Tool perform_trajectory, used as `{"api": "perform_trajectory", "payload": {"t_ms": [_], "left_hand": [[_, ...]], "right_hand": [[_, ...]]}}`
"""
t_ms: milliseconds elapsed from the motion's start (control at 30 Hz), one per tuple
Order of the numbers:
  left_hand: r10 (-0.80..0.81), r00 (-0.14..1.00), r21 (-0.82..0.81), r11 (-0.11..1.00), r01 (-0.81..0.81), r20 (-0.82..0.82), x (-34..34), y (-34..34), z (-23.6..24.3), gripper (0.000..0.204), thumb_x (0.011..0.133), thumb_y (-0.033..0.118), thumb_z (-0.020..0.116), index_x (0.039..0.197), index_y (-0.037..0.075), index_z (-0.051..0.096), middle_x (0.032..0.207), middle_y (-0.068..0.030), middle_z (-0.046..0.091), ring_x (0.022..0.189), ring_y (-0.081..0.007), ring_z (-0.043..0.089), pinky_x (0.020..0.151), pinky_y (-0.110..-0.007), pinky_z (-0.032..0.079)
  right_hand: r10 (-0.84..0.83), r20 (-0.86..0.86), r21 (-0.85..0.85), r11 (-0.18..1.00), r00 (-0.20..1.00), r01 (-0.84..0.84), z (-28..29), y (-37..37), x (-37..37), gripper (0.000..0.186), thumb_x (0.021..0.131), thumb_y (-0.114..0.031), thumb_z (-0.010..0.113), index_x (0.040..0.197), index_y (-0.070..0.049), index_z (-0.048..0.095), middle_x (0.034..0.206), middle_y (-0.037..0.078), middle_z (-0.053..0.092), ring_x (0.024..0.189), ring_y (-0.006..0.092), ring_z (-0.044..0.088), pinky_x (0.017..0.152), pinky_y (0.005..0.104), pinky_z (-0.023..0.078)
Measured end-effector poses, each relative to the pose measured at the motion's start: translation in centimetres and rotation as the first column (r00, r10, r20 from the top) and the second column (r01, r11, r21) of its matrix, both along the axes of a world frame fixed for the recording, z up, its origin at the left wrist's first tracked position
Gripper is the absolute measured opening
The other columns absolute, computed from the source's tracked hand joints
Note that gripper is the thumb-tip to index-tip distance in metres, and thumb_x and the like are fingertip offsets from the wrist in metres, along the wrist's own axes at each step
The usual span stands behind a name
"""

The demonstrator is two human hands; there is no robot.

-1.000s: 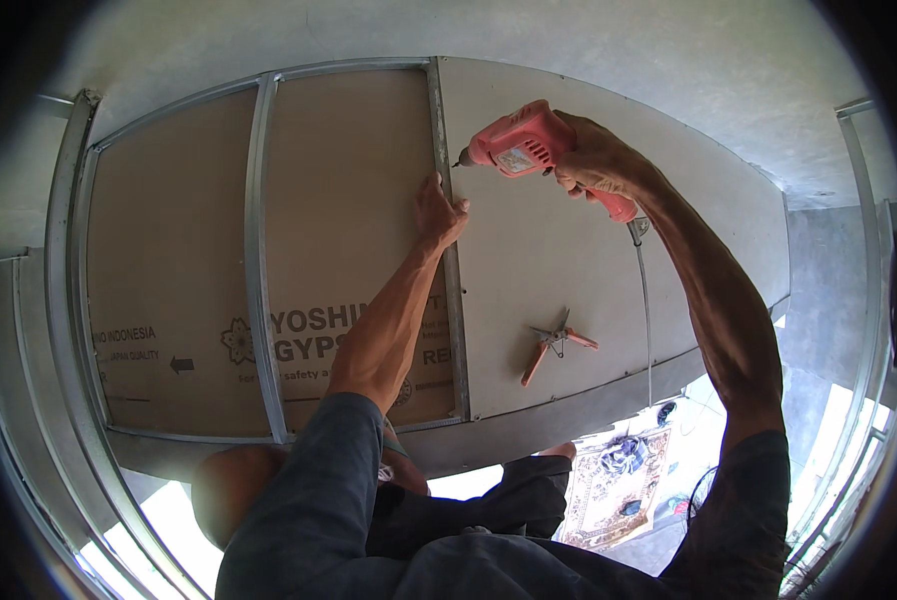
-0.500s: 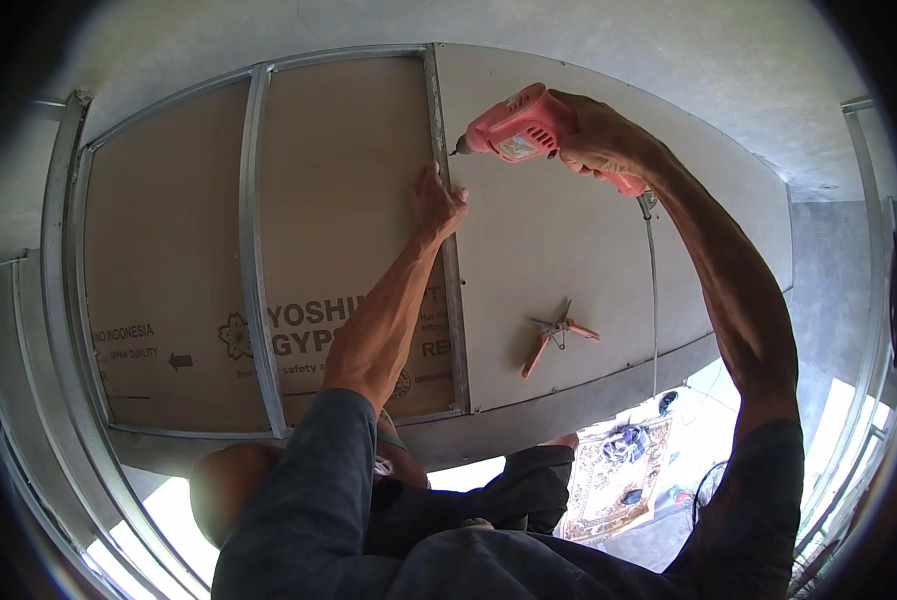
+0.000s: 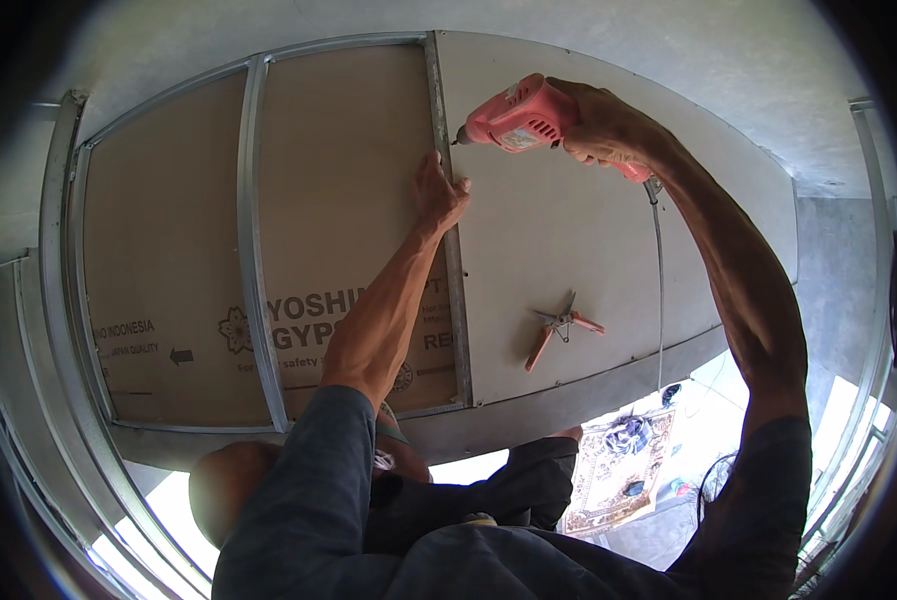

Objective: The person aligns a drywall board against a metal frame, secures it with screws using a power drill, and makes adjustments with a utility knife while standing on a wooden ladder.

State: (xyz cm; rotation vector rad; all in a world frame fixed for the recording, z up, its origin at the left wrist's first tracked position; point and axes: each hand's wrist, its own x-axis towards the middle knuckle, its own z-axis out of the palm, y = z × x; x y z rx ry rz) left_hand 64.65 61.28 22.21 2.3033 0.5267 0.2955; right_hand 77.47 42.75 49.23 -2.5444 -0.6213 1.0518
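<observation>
My right hand is wrapped around the handle of a red corded power drill. The drill points left, its bit tip at or very near the right edge of an upright metal stud. Just below that tip, my left hand grips the same stud, fingers on its left side and thumb on its right. Whether the bit touches the metal, or a screw sits there, is too small to tell. Lower right of my left hand, snips with orange-red handles lie spread on a pale board.
Left of the stud, brown printed gypsum board shows between metal framing, including another stud. A power cord hangs from the drill. Far below at the lower right lies a patterned rug with bundled cloth on it.
The view has shifted slightly, with the drill and my left hand a little higher in it. The bit looks marginally closer to the stud. Both grips are the same.
</observation>
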Motion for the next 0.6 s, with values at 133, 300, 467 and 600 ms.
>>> {"api": "perform_trajectory", "payload": {"t_ms": [133,300,467,600], "left_hand": [[-0.006,0.998,-0.039,0.999,0.004,-0.056,0.2,-0.3,0.4,0.059,0.077,0.01,0.081,0.122,-0.006,0.048,0.122,-0.025,0.056,0.115,-0.0436,0.057,0.099,-0.05,0.047],[-0.02,0.997,-0.055,0.998,0.016,-0.08,0.3,-0.5,0.8,0.055,0.078,0.011,0.081,0.119,-0.005,0.048,0.121,-0.0246,0.056,0.116,-0.0425,0.057,0.098,-0.049,0.048],[-0.017,0.997,-0.037,0.999,0.014,-0.076,0.2,-0.3,0.7,0.057,0.078,0.012,0.08,0.121,-0.006,0.048,0.123,-0.0249,0.056,0.118,-0.0419,0.056,0.1,-0.049,0.047],[0.012,1.0,0.059,0.998,-0.012,-0.004,0.1,-0.1,-0.3,0.058,0.078,0.013,0.081,0.121,-0.006,0.048,0.122,-0.0248,0.056,0.118,-0.0419,0.056,0.099,-0.049,0.047]], "right_hand": [[-0.008,-0.017,0.018,1.0,1.0,0.008,-1.0,-0.4,0.5,0.069,0.069,0.001,0.048,0.135,-0.021,0.053,0.086,0.007,0.066,0.071,0.0183,0.063,0.057,0.0348,0.053],[-0.014,0.002,0.009,1.0,1.0,0.014,-1.3,-0.4,0.5,0.068,0.074,0.0,0.046,0.137,-0.023,0.052,0.083,0.006,0.066,0.071,0.0178,0.063,0.056,0.035,0.053],[-0.033,0.005,-0.009,0.999,0.999,0.033,-0.8,0.1,0.1,0.075,0.071,0.003,0.046,0.141,-0.024,0.05,0.079,0.005,0.061,0.064,0.0154,0.057,0.052,0.0329,0.048],[-0.035,-0.006,0.035,0.999,0.999,0.035,-1.0,0.1,0.1,0.085,0.064,0.006,0.045,0.144,-0.024,0.048,0.075,0.004,0.057,0.059,0.0136,0.051,0.049,0.0323,0.044]]}}
